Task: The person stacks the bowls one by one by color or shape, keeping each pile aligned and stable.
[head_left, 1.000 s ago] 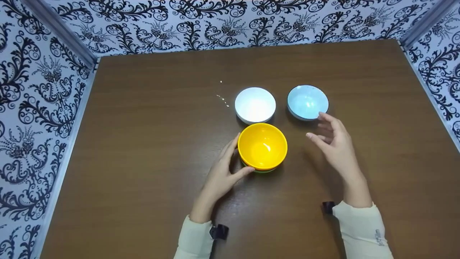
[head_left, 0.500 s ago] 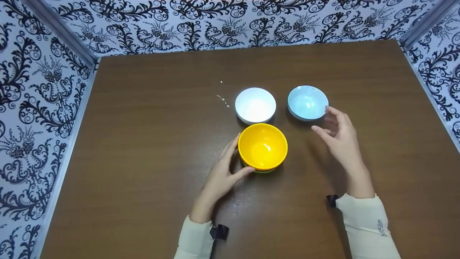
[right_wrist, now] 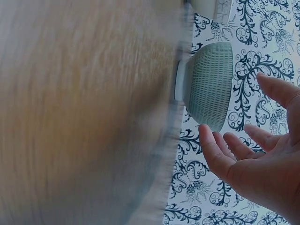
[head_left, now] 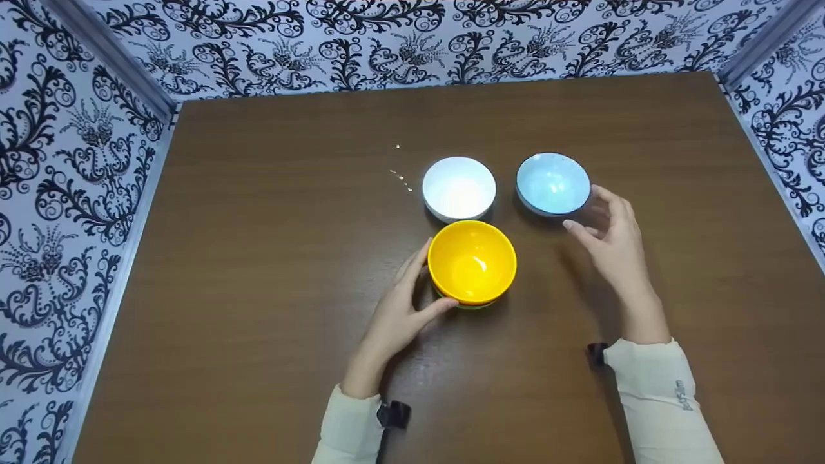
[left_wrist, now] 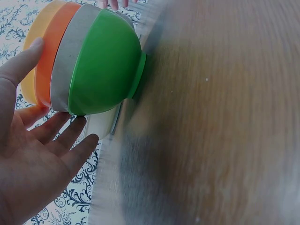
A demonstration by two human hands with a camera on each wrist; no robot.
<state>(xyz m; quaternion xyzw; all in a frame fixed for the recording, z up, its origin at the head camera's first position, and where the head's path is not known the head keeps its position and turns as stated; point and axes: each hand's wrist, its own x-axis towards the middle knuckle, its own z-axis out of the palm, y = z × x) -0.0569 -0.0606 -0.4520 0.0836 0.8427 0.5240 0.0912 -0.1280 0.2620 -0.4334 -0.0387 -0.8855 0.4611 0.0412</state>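
A stack of nested bowls stands on the table, a yellow bowl (head_left: 472, 263) on top. In the left wrist view its lower layers show: an orange bowl (left_wrist: 54, 56), a grey bowl (left_wrist: 70, 61) and a green bowl (left_wrist: 108, 63) at the bottom. My left hand (head_left: 398, 316) holds the stack from the left, thumb at the front and fingers along the far side. My right hand (head_left: 612, 251) is beside a light blue bowl (head_left: 553, 183), fingertips right at its right side and thumb apart in front. The right wrist view shows that bowl's patterned outside (right_wrist: 212, 86).
A white bowl (head_left: 459, 188) stands just behind the stack, left of the light blue one. Several small pale crumbs (head_left: 401, 179) lie left of it. The brown table (head_left: 271, 258) meets patterned wall panels (head_left: 412, 45) at the back and both sides.
My right hand has shifted right and slightly away from me, from the light blue bowl's front to its right side. My left hand and the bowls have stayed in place.
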